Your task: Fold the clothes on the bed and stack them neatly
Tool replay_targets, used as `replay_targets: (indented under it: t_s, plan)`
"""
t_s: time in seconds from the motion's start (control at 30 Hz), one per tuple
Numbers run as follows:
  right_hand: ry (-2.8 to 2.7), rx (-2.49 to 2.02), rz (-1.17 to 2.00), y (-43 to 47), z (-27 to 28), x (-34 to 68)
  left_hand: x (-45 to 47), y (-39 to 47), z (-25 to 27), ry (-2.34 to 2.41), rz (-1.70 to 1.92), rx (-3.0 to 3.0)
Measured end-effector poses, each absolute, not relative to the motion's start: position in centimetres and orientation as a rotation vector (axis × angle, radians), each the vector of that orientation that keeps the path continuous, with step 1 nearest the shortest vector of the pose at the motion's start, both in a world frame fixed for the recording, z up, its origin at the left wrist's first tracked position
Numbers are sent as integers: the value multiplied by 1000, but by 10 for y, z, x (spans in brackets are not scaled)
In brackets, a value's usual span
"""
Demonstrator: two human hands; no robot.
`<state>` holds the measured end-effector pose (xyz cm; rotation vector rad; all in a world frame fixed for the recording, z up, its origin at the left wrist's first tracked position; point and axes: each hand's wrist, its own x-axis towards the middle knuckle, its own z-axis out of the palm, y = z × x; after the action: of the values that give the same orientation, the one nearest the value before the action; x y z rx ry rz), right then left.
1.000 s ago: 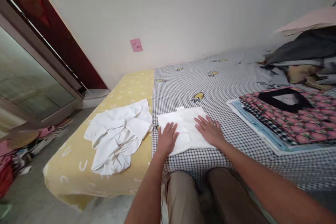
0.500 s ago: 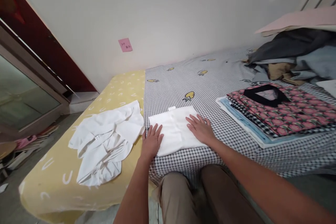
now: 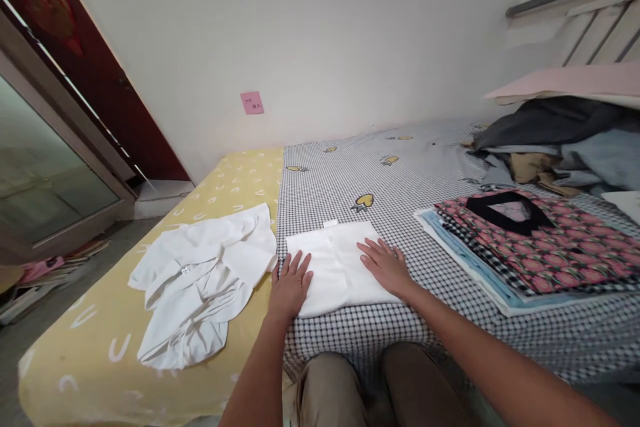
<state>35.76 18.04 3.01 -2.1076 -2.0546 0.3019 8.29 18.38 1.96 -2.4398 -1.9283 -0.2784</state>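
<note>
A folded white garment point(image 3: 335, 267) lies flat on the checked sheet, near the bed's front edge, with a small white tag showing at its far side. My left hand point(image 3: 291, 285) rests on its left edge, fingers spread. On the right part of the same garment my right hand point(image 3: 386, 267) lies flat, palm down, fingers apart. Neither hand grips anything. To the left, a crumpled white garment point(image 3: 205, 280) is spread loosely over the yellow sheet, close to my left hand but apart from it.
A stack of folded clothes point(image 3: 550, 247), topped by a pink patterned shirt, sits at the right. Behind it is a heap of dark and grey clothes point(image 3: 565, 133). The yellow sheet point(image 3: 240, 180) covers the bed's left side. A pink note point(image 3: 252, 103) sticks to the wall.
The camera view has tilted up a little, so the bed and clothes appear lower. Both hands stay on the folded white garment, with hardly any movement over it.
</note>
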Motion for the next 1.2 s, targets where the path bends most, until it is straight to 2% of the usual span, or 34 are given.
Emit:
replay_targets:
  t_s: [0.07,0.13,0.2,0.27,0.37,0.5,0.6,0.93,1.1,1.2]
  plan:
    - [-2056,-2180,223,179,42,356,83,183,19,-1921,-316,-2434]
    - [-2045,-2171,-7,178,59,350,83,182,17,-1916,-355,-2426]
    - [-2033,-2054,-224,178,77,339,83,182,15,-1913,-376,-2423]
    - [-2036,-1946,-294,183,91,325,83,182,14,-1908,-387,-2422]
    - [-2105,-1905,-180,196,91,304,83,181,13,-1919,-396,-2417]
    - [-2230,-2047,236,215,58,291,83,181,13,-1936,-395,-2453]
    - [-2231,-2076,382,224,36,291,83,180,12,-1935,-402,-2473]
    - [-2299,-1859,286,211,31,337,83,182,15,-1959,-391,-2485]
    - [-2168,-2125,136,183,17,405,81,188,12,-1944,-428,-2466]
    - [-2171,-2132,121,170,12,429,82,188,15,-1955,-411,-2464]
